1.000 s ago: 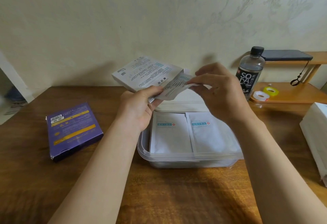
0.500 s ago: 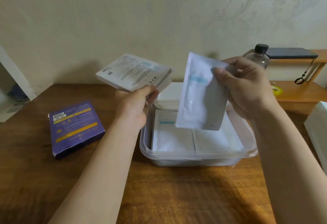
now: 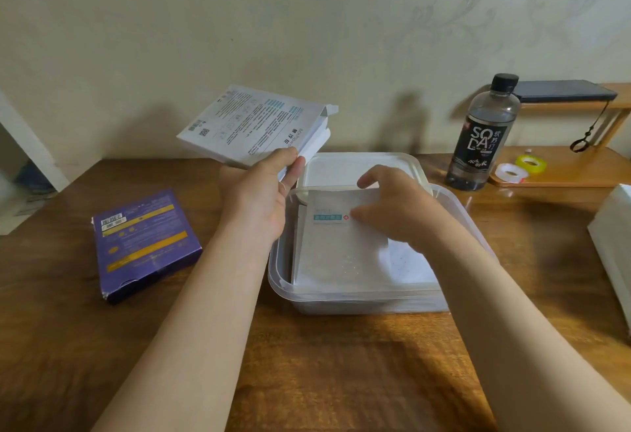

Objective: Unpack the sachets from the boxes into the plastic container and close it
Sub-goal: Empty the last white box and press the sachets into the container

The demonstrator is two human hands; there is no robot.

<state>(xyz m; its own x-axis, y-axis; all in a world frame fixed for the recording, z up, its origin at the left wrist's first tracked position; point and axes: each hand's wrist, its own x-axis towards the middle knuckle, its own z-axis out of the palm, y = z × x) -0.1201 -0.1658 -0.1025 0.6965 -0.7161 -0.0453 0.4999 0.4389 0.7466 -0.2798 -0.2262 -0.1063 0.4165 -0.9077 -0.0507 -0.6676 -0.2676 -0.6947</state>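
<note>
My left hand (image 3: 259,199) holds a white printed box (image 3: 252,124) up above the table, its end flap open toward the right. A clear plastic container (image 3: 358,302) stands in the middle of the table with white sachets lying flat inside. My right hand (image 3: 396,209) is down in the container, fingers resting on the top white sachet (image 3: 338,250) with a teal label; whether it still grips the sachet is unclear. The container's white lid (image 3: 345,168) lies just behind it. A purple box (image 3: 143,244) lies flat at the left.
A dark soda bottle (image 3: 485,138) stands at the back right beside a low wooden shelf (image 3: 580,172) with two tape rolls (image 3: 512,172). A white object (image 3: 614,244) sits at the table's right edge. The wall is close behind.
My right hand pulled a sachet out of the white box, carried it right and down, and laid it in the container. The left hand has kept hold of the box, raising it slightly.
</note>
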